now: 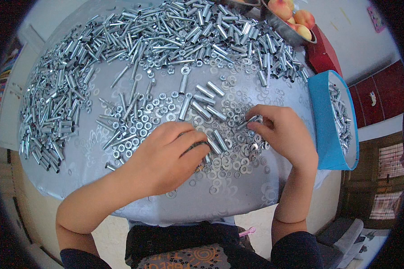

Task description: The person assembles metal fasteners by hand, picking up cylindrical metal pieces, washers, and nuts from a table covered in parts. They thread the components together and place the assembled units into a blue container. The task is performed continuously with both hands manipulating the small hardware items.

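My left hand [168, 157] is curled, knuckles up, over the near middle of the table. A bit of shiny metal shows at its fingertips, but what it holds is hidden. My right hand [280, 130] pinches a small silver metal piece [253, 120] between thumb and fingers, above the right side of the washers. Flat washers [231, 163] lie spread between and below both hands. Several metal sleeves [204, 110] lie beyond my left hand, and two more sleeves [217, 141] rest between the hands. Hex nuts [143, 125] and loose bolts [112, 140] lie left of them.
A long heap of sleeves and bolts [166, 36] curves along the table's far and left sides. On the right stands a blue fabric bin [321, 121] holding metal parts [341, 119]. Behind it are a red box [323, 51] and a bowl of peaches [296, 20]. A patterned cover [184, 206] lies over the table.
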{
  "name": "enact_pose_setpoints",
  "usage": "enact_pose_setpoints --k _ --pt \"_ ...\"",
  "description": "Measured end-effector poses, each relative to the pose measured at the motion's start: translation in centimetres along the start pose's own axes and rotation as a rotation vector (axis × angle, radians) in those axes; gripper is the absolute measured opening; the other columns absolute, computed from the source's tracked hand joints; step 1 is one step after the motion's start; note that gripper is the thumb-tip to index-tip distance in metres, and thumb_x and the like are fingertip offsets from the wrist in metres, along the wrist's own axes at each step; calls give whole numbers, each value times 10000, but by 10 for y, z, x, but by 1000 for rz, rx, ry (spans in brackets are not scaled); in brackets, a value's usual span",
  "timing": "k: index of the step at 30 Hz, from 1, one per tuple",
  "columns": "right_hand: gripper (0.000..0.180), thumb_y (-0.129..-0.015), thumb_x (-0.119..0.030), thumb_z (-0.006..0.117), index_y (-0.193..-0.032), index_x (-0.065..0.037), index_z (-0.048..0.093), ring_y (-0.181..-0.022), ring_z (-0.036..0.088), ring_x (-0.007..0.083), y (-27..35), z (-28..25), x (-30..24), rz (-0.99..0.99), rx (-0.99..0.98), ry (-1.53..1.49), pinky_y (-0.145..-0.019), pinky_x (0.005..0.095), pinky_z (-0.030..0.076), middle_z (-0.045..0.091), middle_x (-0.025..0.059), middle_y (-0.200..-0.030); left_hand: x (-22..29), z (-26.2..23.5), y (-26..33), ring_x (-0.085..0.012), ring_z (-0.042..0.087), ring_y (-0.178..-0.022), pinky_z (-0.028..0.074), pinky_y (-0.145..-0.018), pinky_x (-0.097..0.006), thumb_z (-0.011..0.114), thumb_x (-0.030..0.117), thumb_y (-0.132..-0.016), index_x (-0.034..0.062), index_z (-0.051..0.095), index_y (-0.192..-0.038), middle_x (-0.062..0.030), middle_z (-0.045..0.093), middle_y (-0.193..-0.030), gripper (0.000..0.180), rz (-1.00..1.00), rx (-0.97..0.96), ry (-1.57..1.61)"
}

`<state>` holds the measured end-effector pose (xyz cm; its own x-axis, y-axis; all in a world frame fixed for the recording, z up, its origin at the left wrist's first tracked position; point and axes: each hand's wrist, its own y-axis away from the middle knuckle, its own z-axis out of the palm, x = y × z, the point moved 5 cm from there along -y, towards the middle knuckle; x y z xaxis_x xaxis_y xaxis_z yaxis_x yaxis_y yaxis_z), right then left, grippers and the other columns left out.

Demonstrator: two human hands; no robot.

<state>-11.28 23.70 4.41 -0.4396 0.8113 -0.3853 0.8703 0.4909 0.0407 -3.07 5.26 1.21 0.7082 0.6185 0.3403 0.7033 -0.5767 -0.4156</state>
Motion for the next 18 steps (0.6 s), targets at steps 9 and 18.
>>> enact_pose_setpoints --k 9,18 --pt "139 -770 -140 619 -884 -61 622 -656 552 304 -3 2 -4 -90 3 -3 -605 394 429 589 148 -723 -4 -3 1 -279 553 -879 439 -806 -390 675 146 -731 73 578 -948 -81 587 -949 248 3 -21 57" --pt "147 -803 -148 619 -913 -52 606 -547 532 223 -2 -10 -21 -5 82 -149 -527 334 411 562 122 -658 -13 -14 5 -156 557 -892 433 -788 -280 566 57 -860 34 476 -1129 -86 582 -964 285 -465 118 702"
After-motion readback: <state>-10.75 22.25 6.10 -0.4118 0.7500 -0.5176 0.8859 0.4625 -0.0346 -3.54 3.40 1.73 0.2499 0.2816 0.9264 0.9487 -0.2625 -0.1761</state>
